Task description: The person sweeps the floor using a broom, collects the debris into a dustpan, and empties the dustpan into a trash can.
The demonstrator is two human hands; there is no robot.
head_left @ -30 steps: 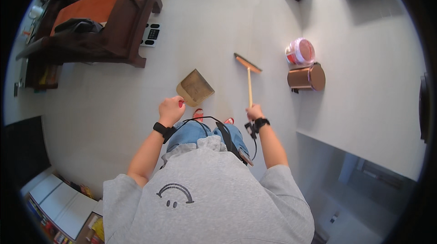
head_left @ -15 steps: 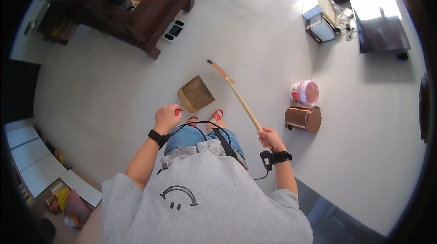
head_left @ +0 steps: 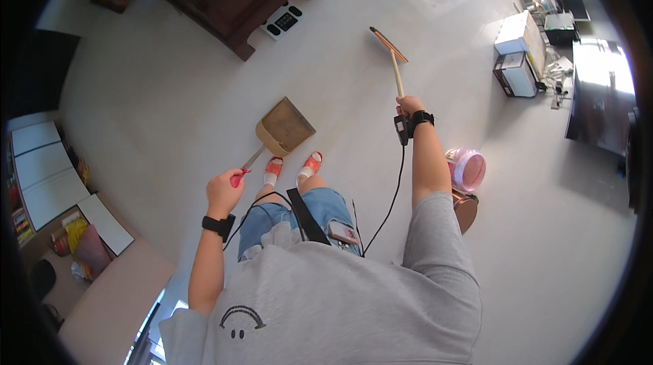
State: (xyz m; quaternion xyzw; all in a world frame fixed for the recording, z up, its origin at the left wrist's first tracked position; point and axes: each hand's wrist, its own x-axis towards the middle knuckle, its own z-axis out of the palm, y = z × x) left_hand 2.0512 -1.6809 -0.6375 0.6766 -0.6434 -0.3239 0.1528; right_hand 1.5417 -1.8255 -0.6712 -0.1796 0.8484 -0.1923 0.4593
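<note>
My left hand [head_left: 225, 195] is wrapped round the pinkish-red grip of a dustpan [head_left: 294, 127]. The pan is tan and brown, in front of my feet, its open edge facing away to the right. Out ahead on the right, my right hand [head_left: 409, 107] is closed on the pale wooden stick of a broom [head_left: 397, 74]. A narrow orange and dark head, set crosswise, tops the stick at the far end, over the floor. Whether bristles or a rubber blade edge it is too small to tell. Both wrists carry black straps.
A dark wooden bench [head_left: 235, 8] stands far left, with a white and black panel [head_left: 282, 21] by its leg. At right are a pink-lined bin [head_left: 468, 169] and a copper-coloured bin [head_left: 465, 211], partly behind my arm. Boxes [head_left: 520, 59] and a television [head_left: 600, 93] lie beyond.
My right arm has stretched forward, carrying the broom away from me; its head is now farther out and to the right. My left hand has moved a little left and down, still on the dustpan.
</note>
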